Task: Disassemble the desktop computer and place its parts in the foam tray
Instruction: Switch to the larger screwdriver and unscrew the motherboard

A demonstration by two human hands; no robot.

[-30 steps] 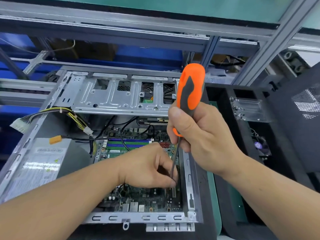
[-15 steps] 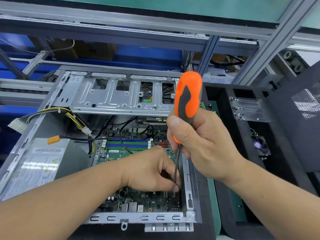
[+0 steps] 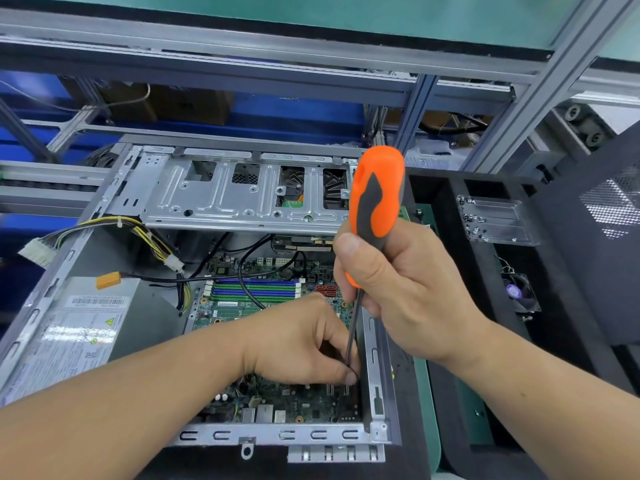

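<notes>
The open desktop case (image 3: 375, 375) lies on its side in front of me, with the green motherboard (image 3: 277, 403) exposed inside. My right hand (image 3: 398, 292) grips the orange and grey handle of a screwdriver (image 3: 375, 202), held upright. Its dark shaft runs down to the board near the case's right wall. My left hand (image 3: 304, 344) is curled over the board and pinches the lower end of the shaft; the tip is hidden behind its fingers. The black foam tray (image 3: 443, 209) stands to the right of the case.
A grey power supply (image 3: 72, 334) sits in the case's left half, with yellow and black cables (image 3: 149, 237) looping over it. A metal drive cage (image 3: 221, 199) spans the far side. In the foam tray lie a clear plastic box (image 3: 495, 220) and a small fan (image 3: 519, 294).
The screwdriver and my right hand have shifted slightly left and down. My left hand's fingers have closed in around the lower shaft.
</notes>
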